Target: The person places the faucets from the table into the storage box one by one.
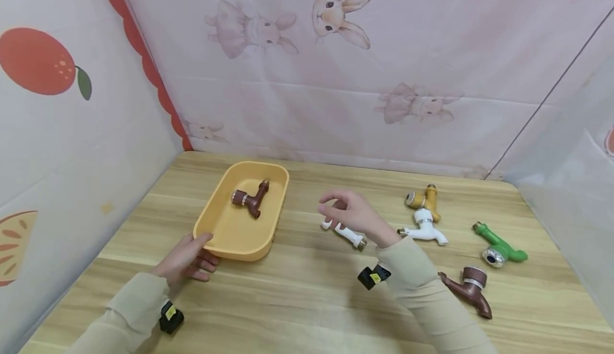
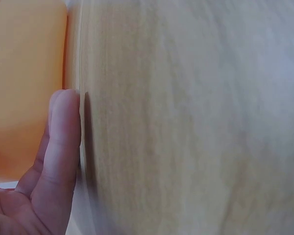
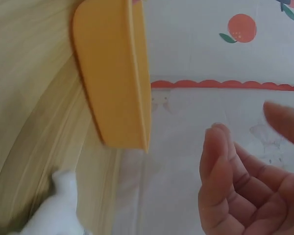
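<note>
The left hand (image 1: 189, 258) pinches the yellow tub (image 1: 230, 231) by its rim; a maroon faucet (image 1: 254, 201) lies inside. The right hand (image 1: 352, 212), fingers loosely curled, thumb apart, hovers above a white faucet (image 1: 352, 235). A yellow wrist sticker (image 1: 376, 278) is illegible.

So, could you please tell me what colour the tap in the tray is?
The tap is mostly reddish brown, clearest in the head view.

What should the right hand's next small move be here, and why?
Probably lower the right hand to grip the white tap lying below it: that hand holds nothing, while the left hand holds the rim of the yellow tray, where one brown tap lies.
</note>
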A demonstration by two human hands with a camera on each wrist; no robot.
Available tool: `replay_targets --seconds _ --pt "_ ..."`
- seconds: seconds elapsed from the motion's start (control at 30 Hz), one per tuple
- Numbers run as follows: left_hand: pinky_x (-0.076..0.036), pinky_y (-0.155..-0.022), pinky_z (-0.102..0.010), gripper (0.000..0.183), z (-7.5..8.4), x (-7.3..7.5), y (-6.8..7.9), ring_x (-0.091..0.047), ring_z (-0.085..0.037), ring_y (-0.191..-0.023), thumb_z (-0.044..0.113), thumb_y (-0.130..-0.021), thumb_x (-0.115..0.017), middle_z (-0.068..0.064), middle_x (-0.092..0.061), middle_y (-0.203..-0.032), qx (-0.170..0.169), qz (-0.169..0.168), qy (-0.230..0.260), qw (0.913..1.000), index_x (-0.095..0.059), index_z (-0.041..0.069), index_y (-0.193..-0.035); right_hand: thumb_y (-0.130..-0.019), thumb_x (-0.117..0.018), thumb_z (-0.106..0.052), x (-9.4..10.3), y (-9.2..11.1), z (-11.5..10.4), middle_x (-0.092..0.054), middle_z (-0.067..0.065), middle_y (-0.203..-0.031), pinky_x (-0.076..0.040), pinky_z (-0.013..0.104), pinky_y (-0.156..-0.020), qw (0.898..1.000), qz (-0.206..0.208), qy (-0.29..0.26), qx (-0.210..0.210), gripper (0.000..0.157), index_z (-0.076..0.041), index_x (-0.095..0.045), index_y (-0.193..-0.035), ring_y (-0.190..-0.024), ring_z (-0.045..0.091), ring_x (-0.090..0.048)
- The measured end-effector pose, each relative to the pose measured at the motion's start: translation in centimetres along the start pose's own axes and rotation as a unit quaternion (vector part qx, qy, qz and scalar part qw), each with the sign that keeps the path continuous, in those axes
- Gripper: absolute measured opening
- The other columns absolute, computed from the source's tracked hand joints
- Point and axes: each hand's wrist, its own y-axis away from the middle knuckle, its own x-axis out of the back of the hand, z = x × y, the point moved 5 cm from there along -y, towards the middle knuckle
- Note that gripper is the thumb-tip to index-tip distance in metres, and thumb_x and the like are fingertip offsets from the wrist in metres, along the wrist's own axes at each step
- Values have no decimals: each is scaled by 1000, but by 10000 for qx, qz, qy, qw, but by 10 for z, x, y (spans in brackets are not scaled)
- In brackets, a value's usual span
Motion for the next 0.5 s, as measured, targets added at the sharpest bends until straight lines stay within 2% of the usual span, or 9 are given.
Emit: replay_targets --seconds 0.17,0.33,0.5 --pt "-54 -57 -40 50 -1 -1 1 -60 -22 -65 35 -95 -35 -14 -60 -78 9 29 -23 10000 -25 -3 -125 -86 -63 -27 9 5 13 -64 4 -71 -51 39 -56 9988 37 471 -113 39 -2 -57 -116 -60 18 -60" --pt "-55 -57 -40 50 0 0 1 -60 -22 -65 36 -95 -35 -14 -60 -78 12 53 -30 10000 -24 -3 -125 -85 -64 -28 17 10 20 -64 13 -73 -53 41 -61 9984 90 500 -234 43 -1 -56 -117 -63 25 -61" --pt "-55 -57 -40 51 0 1 0 -60 -21 -65 36 -95 -34 -14 -60 -78 3 26 -29 10000 -24 -3 -126 -83 -66 -29 24 13 30 -64 14 -74 -51 34 -58 9979 164 528 -351 45 -1 -56 -116 -69 33 -62"
